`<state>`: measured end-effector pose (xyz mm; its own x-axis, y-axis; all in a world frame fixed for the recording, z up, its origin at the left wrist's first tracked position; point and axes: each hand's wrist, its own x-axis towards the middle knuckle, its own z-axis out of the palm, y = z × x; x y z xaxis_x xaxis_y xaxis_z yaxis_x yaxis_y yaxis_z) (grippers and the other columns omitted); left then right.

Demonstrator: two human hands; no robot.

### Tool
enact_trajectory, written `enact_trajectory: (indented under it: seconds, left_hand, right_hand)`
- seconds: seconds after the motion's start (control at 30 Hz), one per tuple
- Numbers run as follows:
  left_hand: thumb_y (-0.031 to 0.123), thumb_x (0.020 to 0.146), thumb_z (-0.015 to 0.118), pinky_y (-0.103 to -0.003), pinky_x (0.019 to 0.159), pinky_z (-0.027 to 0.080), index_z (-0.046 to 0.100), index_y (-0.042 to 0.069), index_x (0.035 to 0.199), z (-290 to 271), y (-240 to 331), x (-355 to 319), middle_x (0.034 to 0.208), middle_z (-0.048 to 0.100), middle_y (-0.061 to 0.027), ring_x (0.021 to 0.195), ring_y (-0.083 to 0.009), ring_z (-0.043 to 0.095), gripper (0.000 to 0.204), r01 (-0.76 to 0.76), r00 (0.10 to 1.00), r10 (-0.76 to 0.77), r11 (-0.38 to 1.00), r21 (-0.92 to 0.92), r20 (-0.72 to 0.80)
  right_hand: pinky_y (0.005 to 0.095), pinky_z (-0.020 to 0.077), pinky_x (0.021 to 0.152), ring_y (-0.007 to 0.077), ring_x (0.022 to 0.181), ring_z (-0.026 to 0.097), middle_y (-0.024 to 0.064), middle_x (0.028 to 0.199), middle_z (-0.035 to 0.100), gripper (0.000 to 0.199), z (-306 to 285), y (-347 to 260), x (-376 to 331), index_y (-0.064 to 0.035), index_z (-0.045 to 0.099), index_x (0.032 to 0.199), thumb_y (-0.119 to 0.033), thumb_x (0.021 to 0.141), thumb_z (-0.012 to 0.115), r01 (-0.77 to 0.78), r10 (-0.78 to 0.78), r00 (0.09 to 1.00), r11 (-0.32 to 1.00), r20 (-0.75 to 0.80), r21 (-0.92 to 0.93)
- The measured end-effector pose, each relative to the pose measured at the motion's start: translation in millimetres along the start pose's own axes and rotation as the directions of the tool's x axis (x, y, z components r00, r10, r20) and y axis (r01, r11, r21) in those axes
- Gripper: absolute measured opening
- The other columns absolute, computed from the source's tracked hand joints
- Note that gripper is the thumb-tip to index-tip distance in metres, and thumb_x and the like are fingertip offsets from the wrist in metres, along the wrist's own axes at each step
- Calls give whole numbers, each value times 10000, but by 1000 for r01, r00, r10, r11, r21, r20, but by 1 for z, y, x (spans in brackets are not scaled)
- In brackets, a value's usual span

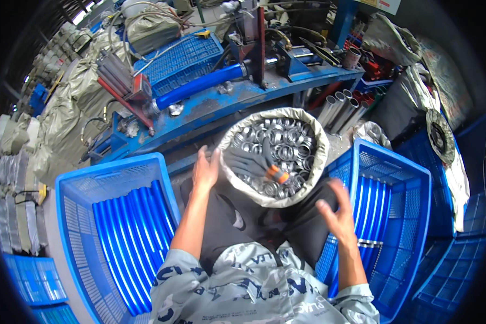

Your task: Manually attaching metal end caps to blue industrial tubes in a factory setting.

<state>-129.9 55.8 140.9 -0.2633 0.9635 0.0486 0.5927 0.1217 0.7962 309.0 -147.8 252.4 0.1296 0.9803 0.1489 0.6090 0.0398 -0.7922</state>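
Between my knees stands a pale woven sack (321,156) with a rolled rim, full of shiny metal rings (286,137). A dark grey, glove-like cloth (243,162) lies over the rings beside a small orange piece (277,174). My left hand (206,168) is raised at the sack's left rim, fingers stretched and nothing visible in them; whether it touches the rim I cannot tell. To the right of the sack, my right hand (337,210) is slightly blurred, with thumb and fingers apart and nothing held. A blue tube (200,86) lies across the machine bench ahead.
Blue crates flank me: the left crate (65,216) and the right crate (424,216) both hold shiny blue tubes. Ahead, the blue steel bench (227,100) carries clamps and hoses. Bare metal pipes (340,108) stand beyond the sack at right; a blue perforated basket (183,59) lies behind the bench.
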Motion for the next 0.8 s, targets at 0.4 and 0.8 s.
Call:
enact_trajectory:
  seconds: [0.4,0.8]
  left_hand:
    - [286,991,830,-542,1292,444,593,-44,1600,-54,72,200,1603,643,-278,1511,-460,590,732,-410,854,513,765,497,-84]
    - [202,920,830,-676,1367,315,611,105,1602,-6,111,324,1665,621,-185,1631,-406,500,723,-218,976,160,713,666,148]
  right_hand:
    - [590,531,1214,541,1540,519,307,1831,377,693,-3,91,16,13,690,1514,-274,920,902,-276,117,938,821,-325,-499]
    - [604,531,1206,543,1529,525,334,1818,382,599,-8,76,40,9,790,1318,-330,836,898,-301,140,923,842,-357,-448]
